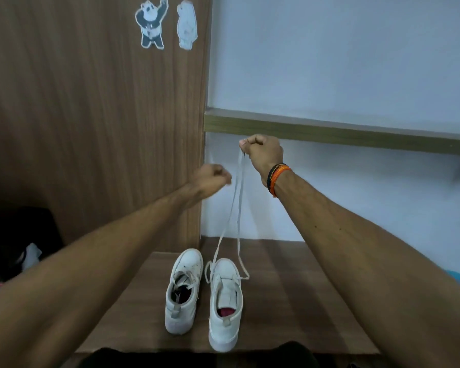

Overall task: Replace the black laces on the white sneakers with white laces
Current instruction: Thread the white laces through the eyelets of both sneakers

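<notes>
A brown wood-grain counter (290,301) runs away from the viewer toward a pale blue-white wall (343,54). On the left stands a tall wooden panel (91,115) carrying two bear stickers, a panda sticker (150,23) and a pale bear sticker (187,25) beside it. A wooden ledge (329,134) crosses the wall on the right. At far left lies something dark with a bit of white on it, too dim to make out.

Two white sneakers stand side by side on the counter, toes pointing to the wall. The left sneaker (183,290) has a white lace loosely crossed over its opening, and its inside looks dark. The right sneaker (225,304) shows a reddish lining inside and has a white lace (237,208) threaded through its front eyelets; both strands of that lace rise from the shoe up into the air.

Both arms are stretched forward and raised above the shoes. The right hand (263,155), with orange and black bands at the wrist (276,179), is closed in a fist, its grip pinching the upper ends of the lace. The left hand (213,177) sits a little lower and just beside the strands, fingers curled tight; it is blurred, and whether its grip holds the lace cannot be told.
</notes>
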